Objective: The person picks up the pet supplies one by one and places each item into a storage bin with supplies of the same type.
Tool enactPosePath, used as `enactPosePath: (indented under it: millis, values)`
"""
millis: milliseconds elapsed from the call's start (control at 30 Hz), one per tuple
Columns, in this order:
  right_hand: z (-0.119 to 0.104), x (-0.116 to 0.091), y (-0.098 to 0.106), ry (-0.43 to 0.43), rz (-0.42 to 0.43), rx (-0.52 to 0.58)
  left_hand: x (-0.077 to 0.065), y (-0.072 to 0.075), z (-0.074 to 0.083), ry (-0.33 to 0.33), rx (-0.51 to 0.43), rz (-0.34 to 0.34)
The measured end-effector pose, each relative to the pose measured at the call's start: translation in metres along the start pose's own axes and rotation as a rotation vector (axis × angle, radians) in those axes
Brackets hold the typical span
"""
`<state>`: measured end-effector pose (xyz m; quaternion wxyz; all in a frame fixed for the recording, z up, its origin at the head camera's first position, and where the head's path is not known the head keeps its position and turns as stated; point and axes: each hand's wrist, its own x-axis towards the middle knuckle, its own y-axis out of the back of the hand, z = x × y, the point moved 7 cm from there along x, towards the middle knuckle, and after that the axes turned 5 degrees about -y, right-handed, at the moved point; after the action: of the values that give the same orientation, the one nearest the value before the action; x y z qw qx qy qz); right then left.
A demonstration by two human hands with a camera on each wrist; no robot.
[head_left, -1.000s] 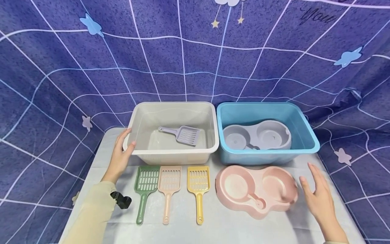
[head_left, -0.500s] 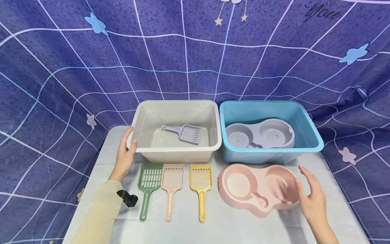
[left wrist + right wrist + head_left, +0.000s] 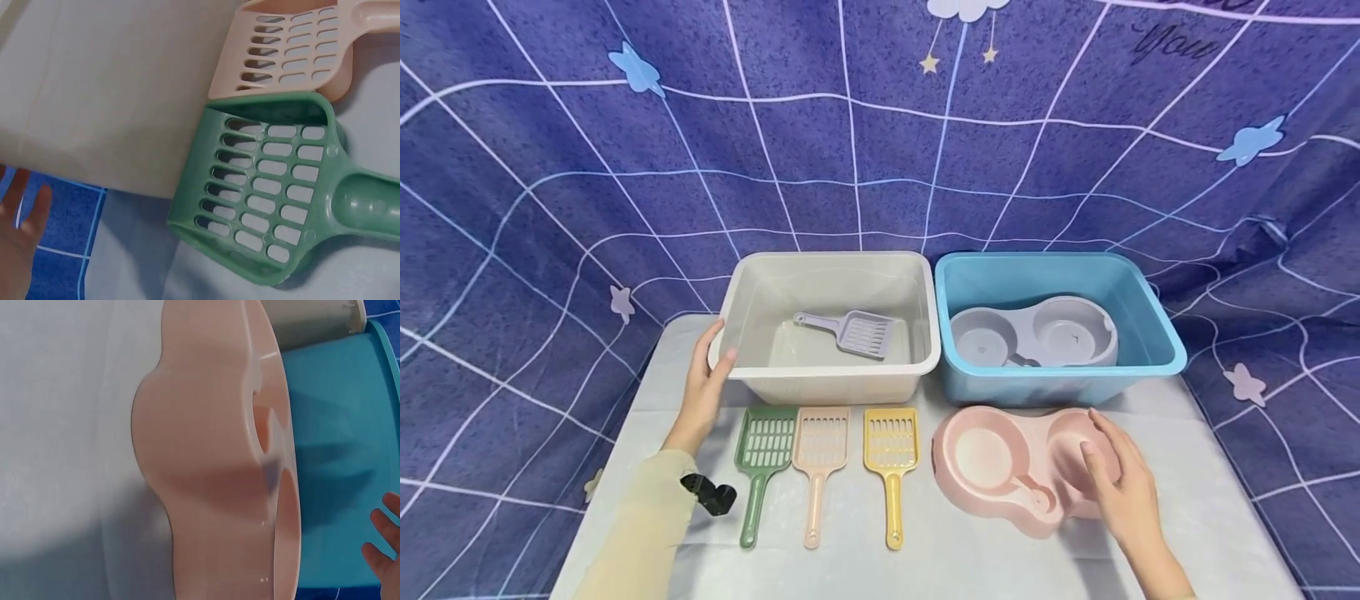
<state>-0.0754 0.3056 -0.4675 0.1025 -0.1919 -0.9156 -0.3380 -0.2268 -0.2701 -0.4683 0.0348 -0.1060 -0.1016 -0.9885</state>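
Head view: I'm looking down on two bare hands over a table (image 3: 970,567) covered in pale cloth
Left hand (image 3: 698,396): extended fingers and spread thumb at the front left corner of the pale grey bin (image 3: 831,390), whether in contact I can't quite tell
Right hand (image 3: 1123,492): relaxed and ungripped, fingers apart, hovering over the right-hand bowl of the pink double bowl (image 3: 1036,442)
Pink double bowl: on the table, right in front of the blue bin (image 3: 1052,388)
Scoops: I've got green (image 3: 756,477), peach (image 3: 817,477) and yellow (image 3: 891,478) in a row, handles toward the person
Inside the bins: lilac scoop (image 3: 842,331) in the grey, lilac double bowl (image 3: 1024,323) in the blue
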Motion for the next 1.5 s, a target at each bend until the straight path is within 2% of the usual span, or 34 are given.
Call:
enactPosePath:
  millis: [133,233,400,567,700,900,1033,1300,1367,1500]
  values:
    - [-0.009,0.003,-0.009,0.065,-0.017,0.031,-0.003,0.003,0.003,-0.02,-0.091,-0.048]
    - [-0.017,0.004,-0.015,0.106,-0.022,0.052,-0.006,0.004,0.003,-0.01,-0.131,-0.071]
    - [-0.028,0.001,-0.026,0.151,-0.041,0.094,-0.013,0.004,0.001,-0.016,-0.097,-0.088]
    - [-0.029,-0.002,-0.037,0.115,-0.074,0.089,-0.02,0.0,0.0,-0.069,-0.041,-0.103]
    - [-0.031,-0.005,-0.046,0.078,-0.102,0.022,-0.022,0.0,-0.002,-0.059,-0.018,-0.076]
    - [-0.035,-0.015,-0.064,0.072,-0.173,-0.038,-0.021,0.001,-0.007,-0.01,0.038,-0.057]
    - [-0.04,-0.02,-0.075,0.082,-0.193,-0.015,-0.019,0.0,-0.009,0.014,0.03,-0.039]
    - [-0.056,-0.033,-0.103,0.037,-0.284,0.069,-0.018,-0.004,-0.013,0.03,-0.016,-0.013]
    - [-0.06,-0.036,-0.109,0.045,-0.287,0.086,-0.018,-0.006,-0.011,0.04,-0.054,0.002]
    - [-0.07,-0.041,-0.118,0.063,-0.296,0.13,-0.023,-0.012,0.006,0.053,-0.124,0.051]
